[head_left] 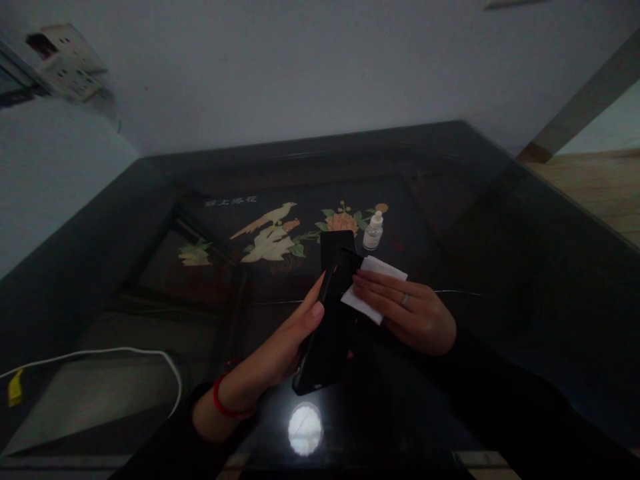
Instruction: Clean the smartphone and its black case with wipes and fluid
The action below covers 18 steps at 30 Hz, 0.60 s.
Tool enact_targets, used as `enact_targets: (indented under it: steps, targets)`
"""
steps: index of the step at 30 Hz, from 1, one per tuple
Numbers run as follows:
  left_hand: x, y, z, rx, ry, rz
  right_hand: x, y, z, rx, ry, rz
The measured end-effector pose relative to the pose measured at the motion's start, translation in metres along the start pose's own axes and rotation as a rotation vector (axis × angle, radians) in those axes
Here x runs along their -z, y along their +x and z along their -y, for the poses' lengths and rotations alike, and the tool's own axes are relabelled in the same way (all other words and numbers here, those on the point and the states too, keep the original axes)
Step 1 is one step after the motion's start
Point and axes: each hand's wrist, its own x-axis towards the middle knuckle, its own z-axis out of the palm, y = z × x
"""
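Note:
My left hand is wrapped round the long side of a black phone case, held tilted above the table. In the dim light its inner surface is hard to make out. A folded white wipe lies under the fingers of my right hand, which press it against the case's upper right edge. Just beyond the case, a flat black slab like a phone rests on the table, partly hidden by the case. To its right a small clear bottle with a white dropper-like top stands upright.
The dark glossy table bears a printed bird and flower picture and meets the wall at the back. A white cable with a yellow tag curves across the left side. Wall sockets are at upper left.

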Motion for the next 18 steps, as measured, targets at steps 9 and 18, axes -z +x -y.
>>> enact_targets:
  steps: [9, 18]
  targets:
    - [0.0008, 0.0001, 0.0019, 0.037, 0.040, 0.006, -0.0010, 0.0021, 0.0001, -0.022, 0.004, -0.022]
    - [0.0028, 0.0012, 0.0017, -0.035, 0.082, -0.045, -0.0007, 0.0003, 0.0060, -0.011, 0.052, -0.019]
